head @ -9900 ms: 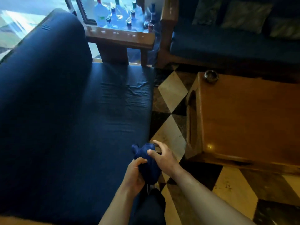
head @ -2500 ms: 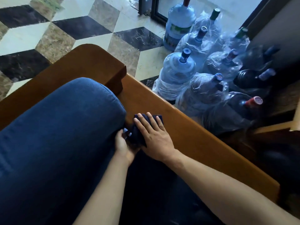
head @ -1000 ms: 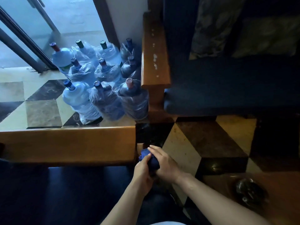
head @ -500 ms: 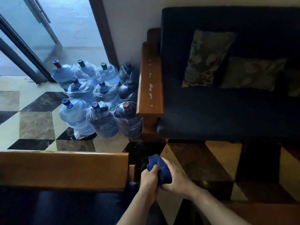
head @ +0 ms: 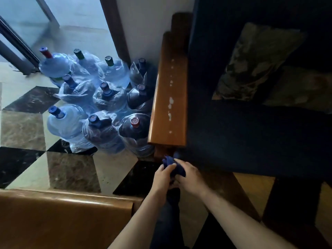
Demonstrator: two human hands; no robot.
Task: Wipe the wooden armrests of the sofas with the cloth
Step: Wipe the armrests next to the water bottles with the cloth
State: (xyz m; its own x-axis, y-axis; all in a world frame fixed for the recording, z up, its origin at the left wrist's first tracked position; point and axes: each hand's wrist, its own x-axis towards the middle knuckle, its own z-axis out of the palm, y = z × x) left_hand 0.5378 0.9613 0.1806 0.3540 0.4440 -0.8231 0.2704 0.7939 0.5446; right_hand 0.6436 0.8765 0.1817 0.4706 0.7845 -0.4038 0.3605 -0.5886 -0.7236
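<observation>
A bunched dark blue cloth is held between both hands in the lower middle of the head view. My left hand grips it from the left and my right hand from the right. Just above them runs a wooden armrest of a dark blue sofa, with pale spots along its top. The hands are just below that armrest's near end, not touching it. A second wooden armrest fills the bottom left.
Several large water bottles wrapped in plastic stand on the checkered floor left of the far armrest. Two patterned cushions lie on the sofa. A glass door is at the top left.
I have moved from the first sofa's armrest toward the second sofa. The spotted armrest is now closer, and both hands have carried the cloth up near its end.
</observation>
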